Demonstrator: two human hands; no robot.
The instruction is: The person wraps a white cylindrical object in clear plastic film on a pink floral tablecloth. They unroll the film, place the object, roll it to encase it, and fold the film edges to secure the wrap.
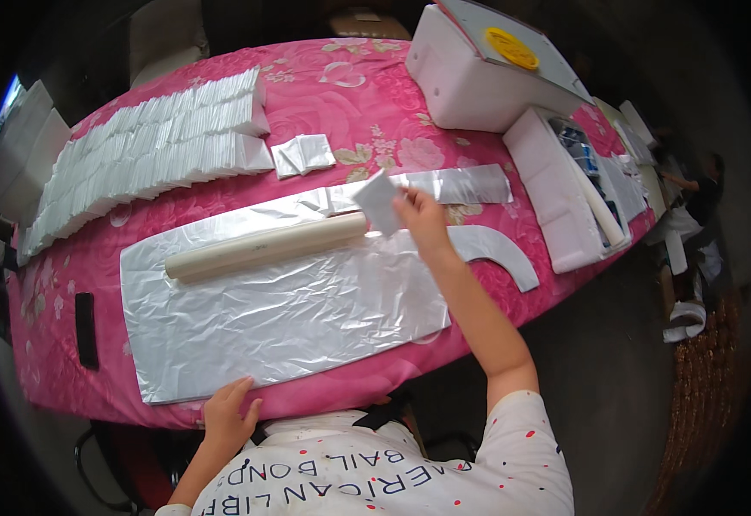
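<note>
Above the table [53,365], over the far side of a silvery plastic sheet [307,322], the right hand [424,219] held up a folded white square [377,204], its fingers closed on the square's right edge. The left hand [229,415] lay at the sheet's near edge, fingers slightly spread with nothing gripped between them — whether they pressed on the plastic I could not tell.

A pale tube [268,248] rested at a slant on the sheet, its right end near the raised square. Behind it a long silvery strip [474,183] ran to the right, and a curved strip [513,255] bent toward the near side of the table.

Farther back at left stood long rows of white folded squares [147,155], packed tightly, with a small pile [304,156] just beside their right end. A dark flat object [86,331] lay left of the sheet on the pink flowered cloth [332,105]. To the right were two white foam boxes — an open one [541,211] with mixed contents, and a bigger one [453,82] topped by a yellow ring-shaped item [511,48].
</note>
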